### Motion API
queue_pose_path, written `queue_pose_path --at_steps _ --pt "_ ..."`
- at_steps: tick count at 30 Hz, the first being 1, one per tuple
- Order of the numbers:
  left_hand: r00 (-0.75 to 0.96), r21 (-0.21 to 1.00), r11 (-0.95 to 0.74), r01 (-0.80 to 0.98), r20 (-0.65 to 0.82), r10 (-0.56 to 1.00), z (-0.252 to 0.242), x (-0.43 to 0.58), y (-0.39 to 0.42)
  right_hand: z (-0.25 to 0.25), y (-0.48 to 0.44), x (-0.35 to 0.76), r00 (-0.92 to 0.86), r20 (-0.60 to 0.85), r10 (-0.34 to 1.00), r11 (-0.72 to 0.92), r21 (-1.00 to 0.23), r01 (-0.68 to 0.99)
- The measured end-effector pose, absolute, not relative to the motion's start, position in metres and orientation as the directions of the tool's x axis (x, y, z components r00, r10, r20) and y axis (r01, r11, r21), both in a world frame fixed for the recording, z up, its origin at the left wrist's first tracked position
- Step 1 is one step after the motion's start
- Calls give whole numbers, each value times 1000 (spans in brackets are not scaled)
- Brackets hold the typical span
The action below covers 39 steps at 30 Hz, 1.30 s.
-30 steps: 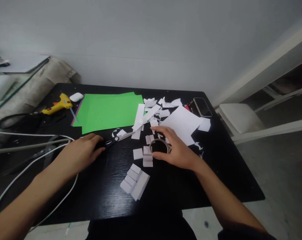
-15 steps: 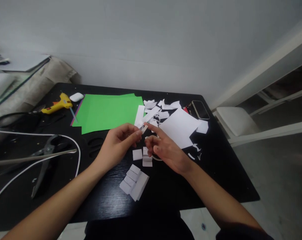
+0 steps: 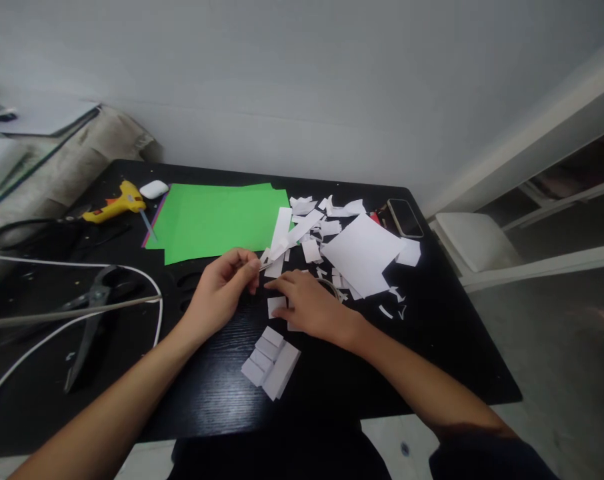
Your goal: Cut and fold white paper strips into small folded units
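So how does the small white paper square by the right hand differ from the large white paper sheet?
The paper square is far smaller than the paper sheet. The right hand partly covers the square; the sheet lies clear of that hand. The sheet's edge is notched, while the square's visible edges look straight. Both are white and lie on the black table.

yellow glue gun [image 3: 125, 202] near rounded white object [image 3: 153, 189] | phone [image 3: 405, 218] lying flat | white seat [image 3: 475, 241] at right
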<state>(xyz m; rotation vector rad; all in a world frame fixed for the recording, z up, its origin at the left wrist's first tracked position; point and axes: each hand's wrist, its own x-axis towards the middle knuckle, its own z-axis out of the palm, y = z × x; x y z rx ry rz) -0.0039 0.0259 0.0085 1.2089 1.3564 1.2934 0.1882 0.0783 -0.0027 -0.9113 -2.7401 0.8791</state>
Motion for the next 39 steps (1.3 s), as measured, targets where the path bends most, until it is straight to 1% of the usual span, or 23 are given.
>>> queue_pose_path --at_steps 1,3,6,9,13,15,17,19,23,26,30,33,39 --pt "-151 999 -18 38 23 988 6 -4 26 -3 78 185 -830 -107 548 677 -527 514" --pt "-169 999 -25 -20 22 985 2 -4 27 -4 78 180 -843 -149 517 709 -477 520" --pt "-184 998 -38 -48 28 982 -3 -5 26 -4 78 177 -848 -167 503 717 -467 518" --pt "-195 998 -58 -40 49 980 -7 -3 24 -4 80 178 -836 -151 528 682 -512 522" --pt "-210 996 -81 -42 70 975 -9 -1 22 -4 83 178 -811 -88 579 612 -611 503" --pt "-226 995 -92 -48 79 971 -8 0 21 -1 84 178 -781 -68 620 532 -696 483" --pt "-233 993 -110 -49 96 968 -7 0 18 2 85 179 -732 -68 678 395 -806 440" --pt "-221 991 -131 -37 120 968 -5 1 15 5 87 182 -669 -70 740 244 -899 364" --pt "-178 987 -157 23 158 971 -3 5 8 4 89 190 -576 -105 811 11 -981 195" --pt "-167 980 -183 84 195 967 -2 11 6 -2 86 195 -527 -146 837 -145 -988 44" --pt "-160 966 -186 178 215 964 -5 20 6 -9 77 196 -414 -240 878 -317 -940 -127" --pt "-172 962 -141 235 184 968 -11 23 6 -12 70 195 -377 -260 889 -349 -918 -190" --pt "-125 948 -132 290 174 977 -20 23 6 -14 65 192 -387 -243 889 -337 -921 -197"
